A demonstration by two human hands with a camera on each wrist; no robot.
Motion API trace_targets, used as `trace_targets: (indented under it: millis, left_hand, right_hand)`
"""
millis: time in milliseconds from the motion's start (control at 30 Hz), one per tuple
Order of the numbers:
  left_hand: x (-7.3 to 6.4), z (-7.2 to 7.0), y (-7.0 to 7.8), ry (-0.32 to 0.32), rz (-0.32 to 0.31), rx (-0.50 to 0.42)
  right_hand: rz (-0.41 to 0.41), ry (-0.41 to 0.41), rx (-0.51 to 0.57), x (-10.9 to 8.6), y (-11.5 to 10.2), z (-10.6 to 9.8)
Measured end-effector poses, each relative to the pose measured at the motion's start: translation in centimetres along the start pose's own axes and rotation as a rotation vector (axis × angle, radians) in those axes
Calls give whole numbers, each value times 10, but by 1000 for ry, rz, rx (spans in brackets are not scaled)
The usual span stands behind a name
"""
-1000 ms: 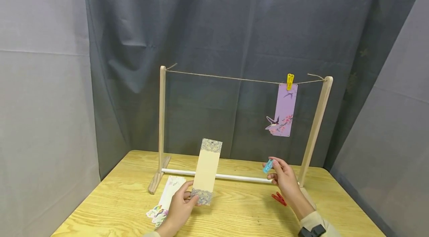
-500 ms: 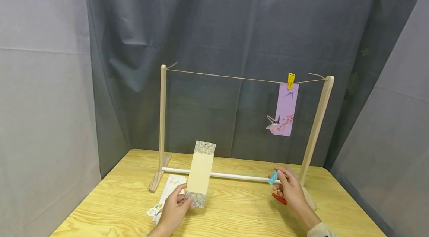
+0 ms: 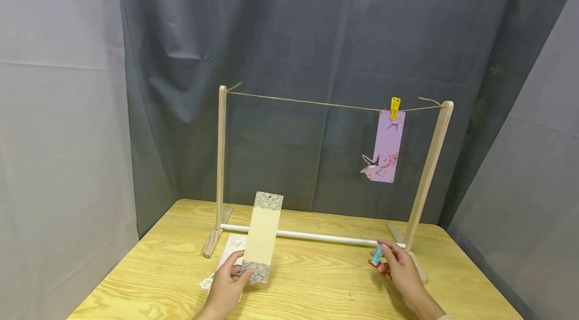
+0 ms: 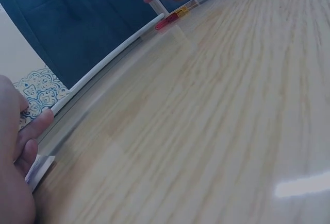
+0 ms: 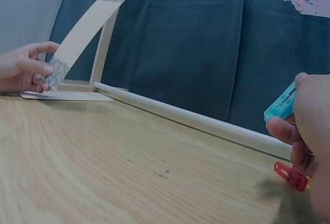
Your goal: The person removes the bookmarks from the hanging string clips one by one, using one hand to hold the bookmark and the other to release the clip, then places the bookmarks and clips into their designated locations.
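Note:
My left hand (image 3: 224,282) pinches a cream bookmark (image 3: 264,229) by its lower end, holding it upright over the table. Blue lace patterns band both ends, and a small hole shows near the top. Between thumb and fingers, my right hand (image 3: 404,272) holds a light blue clothespin (image 3: 377,254). A red clothespin (image 5: 291,176) lies on the table just below those fingers, with a yellow clothespin (image 4: 181,11) beside it in the left wrist view. Partly hidden behind my left hand, a white bookmark (image 3: 234,245) lies flat on the table.
A wooden stand with two posts (image 3: 220,159) carries a string (image 3: 294,101) and a white bottom rail (image 3: 325,237). From the string's right part hangs a purple bookmark (image 3: 388,141) under a yellow clothespin (image 3: 395,108). Dark cloth (image 3: 271,23) closes off the back.
My left hand has carried the cream bookmark slightly left and down. My right hand has moved right and down with the blue clothespin, now overlapping the red one.

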State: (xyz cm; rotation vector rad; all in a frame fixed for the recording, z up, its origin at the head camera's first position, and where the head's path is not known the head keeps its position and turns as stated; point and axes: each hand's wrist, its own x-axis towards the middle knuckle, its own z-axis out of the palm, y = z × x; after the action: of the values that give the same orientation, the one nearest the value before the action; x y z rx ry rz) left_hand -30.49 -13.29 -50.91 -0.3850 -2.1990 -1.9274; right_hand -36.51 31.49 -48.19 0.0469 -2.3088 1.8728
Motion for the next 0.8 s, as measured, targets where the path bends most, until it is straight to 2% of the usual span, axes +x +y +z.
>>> trace_targets:
  millis: [133, 333, 567, 800]
  left_hand:
    - [-4, -5, 1, -4, 6, -4]
    - [-8, -13, 2, -3, 2, 5]
    - [-13, -20, 6, 42, -65, 3]
    - [-20, -25, 10, 80, -98, -13]
  right_hand:
    - [-16, 3, 2, -4, 3, 0]
    - [-45, -11, -103, -11, 13, -3]
    - [-64, -15, -173, -17, 19, -7]
    - [-61, -14, -229, -20, 22, -10]
